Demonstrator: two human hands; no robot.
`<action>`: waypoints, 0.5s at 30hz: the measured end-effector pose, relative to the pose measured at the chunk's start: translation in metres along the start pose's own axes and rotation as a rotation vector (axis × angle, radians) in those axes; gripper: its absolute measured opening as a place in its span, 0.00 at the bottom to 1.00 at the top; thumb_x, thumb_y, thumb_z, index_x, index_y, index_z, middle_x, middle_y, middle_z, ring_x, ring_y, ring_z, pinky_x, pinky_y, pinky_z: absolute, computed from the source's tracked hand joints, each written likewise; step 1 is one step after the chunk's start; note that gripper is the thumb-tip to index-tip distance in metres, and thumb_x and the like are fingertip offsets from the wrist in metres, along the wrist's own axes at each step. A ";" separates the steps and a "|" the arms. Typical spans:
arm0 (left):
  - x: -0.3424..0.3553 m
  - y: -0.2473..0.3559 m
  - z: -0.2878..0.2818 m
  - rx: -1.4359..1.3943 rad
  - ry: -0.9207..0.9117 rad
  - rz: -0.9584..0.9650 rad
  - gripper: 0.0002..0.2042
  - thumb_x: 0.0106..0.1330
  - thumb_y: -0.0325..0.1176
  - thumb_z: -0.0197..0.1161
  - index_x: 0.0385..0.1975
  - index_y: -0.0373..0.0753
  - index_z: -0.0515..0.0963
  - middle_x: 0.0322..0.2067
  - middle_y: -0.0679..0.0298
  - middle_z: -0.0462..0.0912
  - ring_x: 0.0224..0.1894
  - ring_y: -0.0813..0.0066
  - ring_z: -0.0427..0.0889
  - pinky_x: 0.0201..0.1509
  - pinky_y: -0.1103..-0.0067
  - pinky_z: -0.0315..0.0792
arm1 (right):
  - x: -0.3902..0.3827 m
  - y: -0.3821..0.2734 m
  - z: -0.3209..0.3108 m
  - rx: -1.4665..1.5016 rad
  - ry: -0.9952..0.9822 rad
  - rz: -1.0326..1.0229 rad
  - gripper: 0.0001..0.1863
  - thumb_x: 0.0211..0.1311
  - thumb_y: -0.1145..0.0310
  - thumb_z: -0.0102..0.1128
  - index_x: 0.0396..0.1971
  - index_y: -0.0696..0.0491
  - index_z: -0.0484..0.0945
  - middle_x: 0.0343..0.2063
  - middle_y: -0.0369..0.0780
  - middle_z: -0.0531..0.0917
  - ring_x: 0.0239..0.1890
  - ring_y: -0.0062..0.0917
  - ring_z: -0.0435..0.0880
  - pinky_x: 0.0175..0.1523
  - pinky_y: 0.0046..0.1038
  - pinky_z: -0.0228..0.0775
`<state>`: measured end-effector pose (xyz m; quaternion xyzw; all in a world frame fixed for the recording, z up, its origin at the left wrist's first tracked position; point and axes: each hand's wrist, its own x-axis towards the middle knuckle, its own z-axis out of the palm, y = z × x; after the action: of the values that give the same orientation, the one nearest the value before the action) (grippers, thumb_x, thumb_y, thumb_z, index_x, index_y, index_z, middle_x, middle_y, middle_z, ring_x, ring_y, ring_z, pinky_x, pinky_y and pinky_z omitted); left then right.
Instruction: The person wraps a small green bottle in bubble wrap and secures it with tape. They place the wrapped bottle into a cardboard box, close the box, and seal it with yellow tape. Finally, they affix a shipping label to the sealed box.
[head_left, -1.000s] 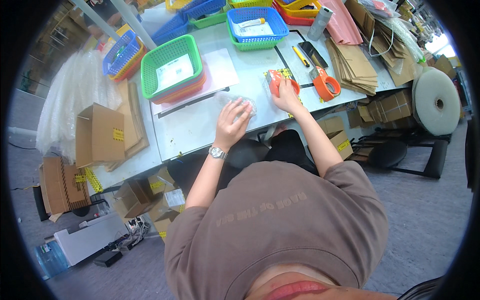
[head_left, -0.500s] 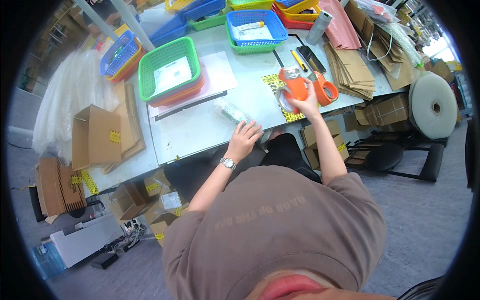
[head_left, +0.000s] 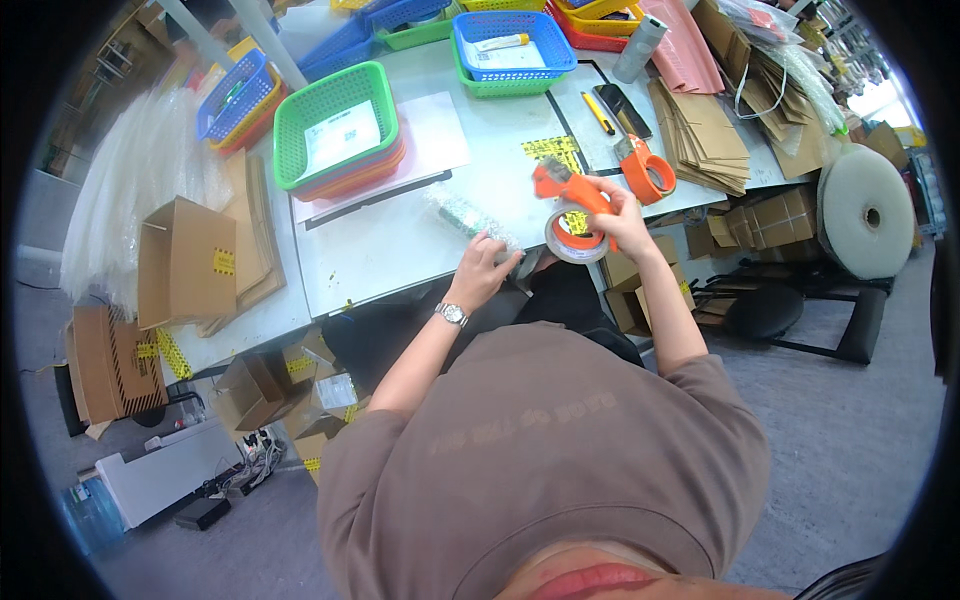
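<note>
A small bubble-wrapped package (head_left: 455, 212) with something green inside lies on the table near its front edge. My left hand (head_left: 480, 272) grips its near end, thumb and fingers curled on the wrap. To the right, my right hand (head_left: 624, 222) is closed around the handle of an orange tape dispenser (head_left: 585, 192), raised over the table's front edge. Its roll of tape (head_left: 576, 236) hangs low, and its cutter end points left. A second orange tape dispenser (head_left: 648, 172) stands on the table just beyond my right hand.
Green and blue baskets (head_left: 338, 125) with papers stand at the back. A yellow cutter knife (head_left: 598, 113) and a black phone (head_left: 622, 110) lie beyond the dispensers. Flat cardboard (head_left: 700, 135) is stacked right; an open carton (head_left: 188, 262) and bubble wrap (head_left: 135, 195) sit left.
My right hand has brought the tape dispenser nearer and turned it, so its roll now shows below the handle. My left hand has drawn its fingers in on the bubble-wrapped package.
</note>
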<state>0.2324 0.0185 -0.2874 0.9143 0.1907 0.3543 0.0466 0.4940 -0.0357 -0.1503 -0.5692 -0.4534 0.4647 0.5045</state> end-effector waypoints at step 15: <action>-0.003 0.000 0.001 0.231 0.045 0.112 0.20 0.55 0.29 0.63 0.49 0.54 0.78 0.38 0.68 0.67 0.46 0.72 0.68 0.55 0.70 0.63 | 0.001 0.021 0.043 -0.571 -0.137 0.174 0.29 0.37 0.59 0.71 0.44 0.55 0.80 0.36 0.44 0.82 0.40 0.29 0.83 0.48 0.28 0.73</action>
<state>0.2309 0.0169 -0.2901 0.9147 0.1797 0.3523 -0.0834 0.4526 -0.0300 -0.1742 -0.6920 -0.5483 0.3972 0.2505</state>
